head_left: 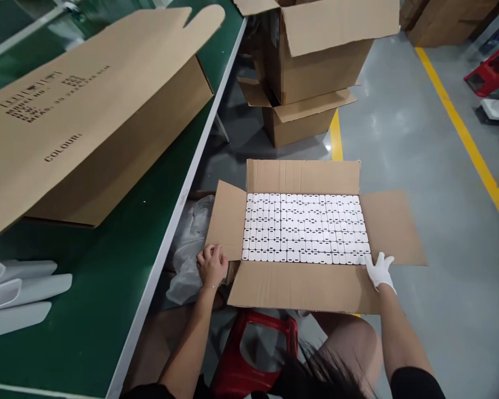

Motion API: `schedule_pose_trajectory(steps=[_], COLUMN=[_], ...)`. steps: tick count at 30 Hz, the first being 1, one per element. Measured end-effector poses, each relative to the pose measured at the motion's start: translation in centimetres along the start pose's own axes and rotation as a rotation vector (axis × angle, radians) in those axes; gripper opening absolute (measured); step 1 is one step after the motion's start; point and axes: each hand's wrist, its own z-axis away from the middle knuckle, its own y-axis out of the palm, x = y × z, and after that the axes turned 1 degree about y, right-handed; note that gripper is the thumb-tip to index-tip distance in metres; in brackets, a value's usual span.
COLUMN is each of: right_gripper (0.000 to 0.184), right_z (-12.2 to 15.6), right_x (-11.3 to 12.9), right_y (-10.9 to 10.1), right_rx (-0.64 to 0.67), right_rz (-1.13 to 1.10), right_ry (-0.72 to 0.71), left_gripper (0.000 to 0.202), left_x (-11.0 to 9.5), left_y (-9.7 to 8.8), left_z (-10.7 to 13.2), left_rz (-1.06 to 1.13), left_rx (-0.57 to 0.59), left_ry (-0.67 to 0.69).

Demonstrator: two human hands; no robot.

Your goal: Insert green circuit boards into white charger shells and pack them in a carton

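An open cardboard carton (305, 285) sits low in front of me, its four flaps folded outward. Tight rows of small white rectangular pieces (305, 228) fill it, each end marked with a short dark slot. My left hand (212, 267), bare, has its fingers curled over the near corner of the left flap (227, 221). My right hand (380, 270) wears a white glove. Its fingers are spread at the near right corner of the carton, touching the right flap (393, 227) and the box edge.
To the left runs a green table (108, 288) bearing a large printed carton (87, 111) and several white hollow tubes (25, 293). Stacked open boxes (320, 72) stand ahead. A red stool (253, 354) is below me; clear plastic (191, 249) lies beside the carton.
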Motion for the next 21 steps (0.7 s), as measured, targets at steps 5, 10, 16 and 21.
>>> schedule_pose_trajectory(steps=[5,10,16,21], right_gripper=[0.073,0.059,0.062,0.044], right_z=[1.0,4.1,7.1,14.1], right_x=[1.6,2.7,4.5,7.3], right_y=[1.7,2.9,2.4,2.7], right_rx=[0.054,-0.028,-0.066,0.061], right_rz=[-0.044,-0.052,-0.063,-0.141], right_ry=[0.034,0.011,-0.066,-0.583], left_gripper=[0.034,0.034,0.038,0.046], left_x=[0.8,0.4,-1.3,-3.0], left_y=[0.4,-0.3,-1.6,-3.9], left_z=[-0.2,0.2,1.5,8.6], left_rz=[0.030,0.045,0.058,0.044], left_rx=[0.017,0.030,0.089,0.078], left_ry=[0.017,0.027,0.137,0.258])
